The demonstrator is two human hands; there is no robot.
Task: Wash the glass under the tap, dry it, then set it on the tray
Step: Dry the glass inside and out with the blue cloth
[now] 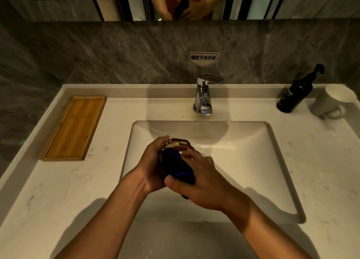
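Both forearms reach in from the bottom edge, meeting over the front part of the sink (272,141). L hand (150,165) is curled round the glass (176,144), fingers closed on its side, holding it tilted w/ the rim facing away toward the tap (203,95). R hand (198,182) is closed on a dark blue cloth (179,167), pressed against the near part of the glass; thumb lies across the cloth's near end, fingers over the top. Cloth + hands hide most of the glass, only the rim end shows. Glass is above the basin, well apart from the wooden tray (74,128), which sits on the counter (58,190) to the left w/ nothing on it. No water visible at the tap. Far right of counter: dark pump bottle (295,95), white mug (331,102) just beside it. Small sign (203,58) w/ printed characters on the wall above the tap.
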